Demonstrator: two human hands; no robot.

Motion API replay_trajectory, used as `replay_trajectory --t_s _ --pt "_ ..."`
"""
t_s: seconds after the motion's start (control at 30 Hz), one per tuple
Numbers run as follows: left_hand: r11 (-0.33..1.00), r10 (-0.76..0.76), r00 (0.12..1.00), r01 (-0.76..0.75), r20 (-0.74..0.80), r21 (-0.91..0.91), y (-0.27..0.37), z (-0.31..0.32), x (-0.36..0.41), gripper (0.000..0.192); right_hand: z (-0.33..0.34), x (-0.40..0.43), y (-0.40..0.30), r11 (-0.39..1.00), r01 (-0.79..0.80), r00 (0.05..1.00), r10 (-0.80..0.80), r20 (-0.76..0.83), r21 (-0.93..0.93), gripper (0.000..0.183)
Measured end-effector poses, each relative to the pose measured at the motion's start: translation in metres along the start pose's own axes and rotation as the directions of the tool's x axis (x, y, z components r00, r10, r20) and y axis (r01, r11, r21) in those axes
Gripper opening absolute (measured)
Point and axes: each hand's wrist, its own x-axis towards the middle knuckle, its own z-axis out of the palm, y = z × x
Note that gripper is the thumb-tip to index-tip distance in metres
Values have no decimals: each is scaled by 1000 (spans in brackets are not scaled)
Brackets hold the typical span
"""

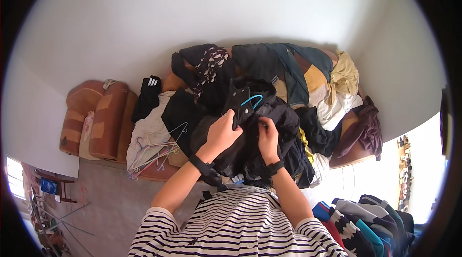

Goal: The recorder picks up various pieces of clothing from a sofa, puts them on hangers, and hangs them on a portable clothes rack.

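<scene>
A black jacket [231,148] with metal snap buttons lies before me on the heaped sofa. The hook of a light-blue hanger [257,100] sticks out at its collar. My left hand [223,130] grips the jacket's front edge just below a snap, thumb and fingers pinched on the cloth. Across the opening, my right hand [268,136] has its fingers curled on the other front edge, partly lost against the dark fabric. Most of the hanger is hidden inside the jacket.
Several wire hangers [158,154] lie on a white garment at the left of the sofa. Dark clothes [263,60] drape over the sofa back. A brown patchwork armchair [108,123] stands at the left. More garments [368,221] are piled at the lower right.
</scene>
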Motion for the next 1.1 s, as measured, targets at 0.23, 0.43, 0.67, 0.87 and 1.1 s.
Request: replay_trajectory --t_s 0.23,0.43,0.67,0.87,1.1 --pt "974 225 972 -225 65 -5 -8 18 -11 39 16 -4 -10 874 -241 969 195 150 423 44" --pt "939 343 935 -344 94 -11 -7 20 -18 38 17 -17 -22 926 -237 971 228 66 295 39" --pt "941 320 947 -315 25 -125 8 -8 7 46 1 -16 4 975 -177 984 177 14 132 22" --pt "965 206 961 -231 183 127 25 -1 51 42 16 -31 5 969 -196 980 192 46 148 27" --pt "964 -166 924 225 344 -140 -28 12 87 43 -21 -37 13 988 -154 977 150 155 17 26"
